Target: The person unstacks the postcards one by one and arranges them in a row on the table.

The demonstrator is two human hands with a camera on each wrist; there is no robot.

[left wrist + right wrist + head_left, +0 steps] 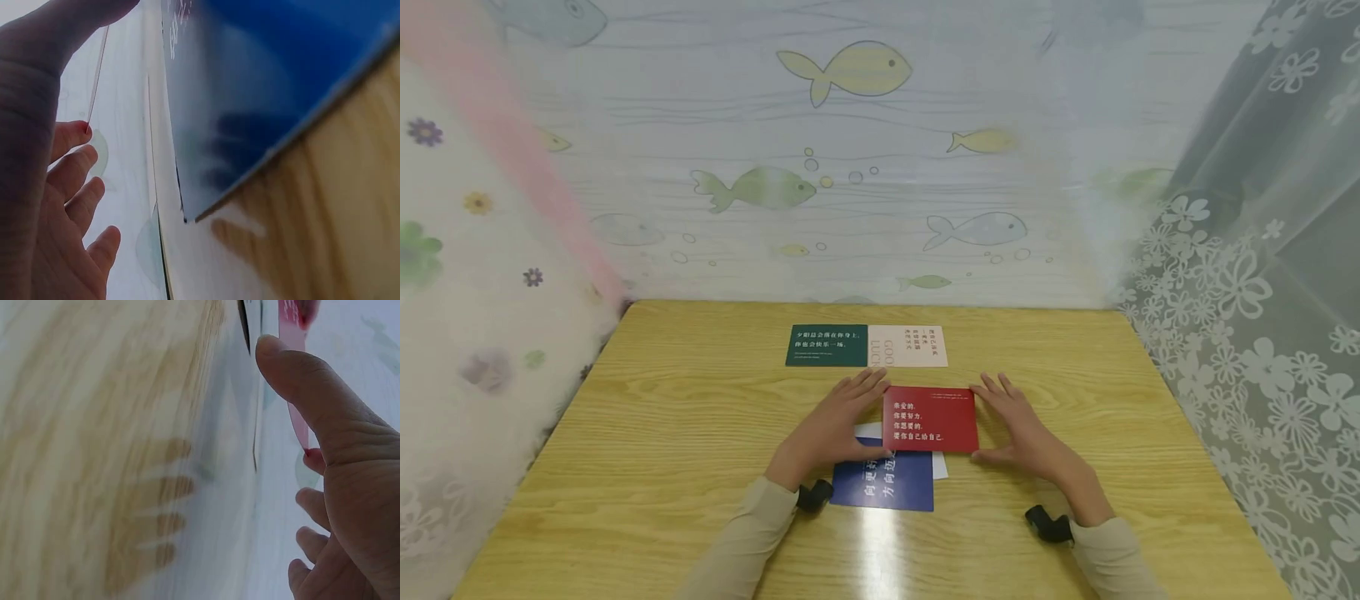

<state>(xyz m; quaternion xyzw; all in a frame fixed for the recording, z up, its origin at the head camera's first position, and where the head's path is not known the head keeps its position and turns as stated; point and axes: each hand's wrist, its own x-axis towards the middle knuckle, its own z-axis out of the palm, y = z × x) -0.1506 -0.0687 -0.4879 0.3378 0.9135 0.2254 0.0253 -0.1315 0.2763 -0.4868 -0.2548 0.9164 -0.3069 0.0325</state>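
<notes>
One red lettered card (930,419): between left hand (835,421) and right hand (1024,427), fingers holding opposite ends
Blue lettered card (910,485): overlaps white card (940,467)
Green card (826,348): touches cream card (910,347)

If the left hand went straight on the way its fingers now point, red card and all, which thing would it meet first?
Most likely the cream card, which lies beyond the left hand in the head view; depth is unclear, so the hand might pass above it.
</notes>
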